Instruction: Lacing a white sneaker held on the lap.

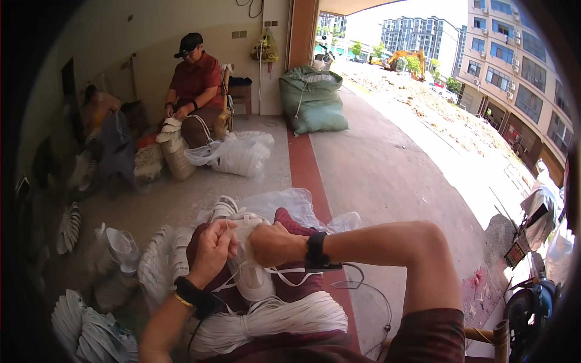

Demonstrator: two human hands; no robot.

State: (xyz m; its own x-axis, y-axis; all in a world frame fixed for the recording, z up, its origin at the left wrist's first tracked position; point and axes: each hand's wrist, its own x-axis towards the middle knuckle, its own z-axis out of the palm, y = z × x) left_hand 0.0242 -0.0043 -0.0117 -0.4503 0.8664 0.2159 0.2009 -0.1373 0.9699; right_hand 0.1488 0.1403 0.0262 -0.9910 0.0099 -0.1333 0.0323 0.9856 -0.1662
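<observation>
A white shoe (254, 284) rests between my thighs, its rounded toe pointing toward me. Thin white shoelace (295, 279) loops out from both sides of it. Over the shoe's left side, my left hand (212, 249) is closed, fingertips pinched on what looks like a lace end. My right hand (275, 244) makes a fist at the right of the shoe's upper; its fingertips are turned away, so what they grip is hidden. Across my lap lies a thick tied bundle of white laces (284, 319). More white shoes (225, 207) sit just beyond my hands.
Stacked white shoes (158, 260) stand at my left, with clear plastic (290, 202) ahead. A seated person (196, 85) handles white shoes farther off; another person (100, 106) is at far left. A green sack (311, 100) stands by the doorway. A dark cable (384, 302) trails at right.
</observation>
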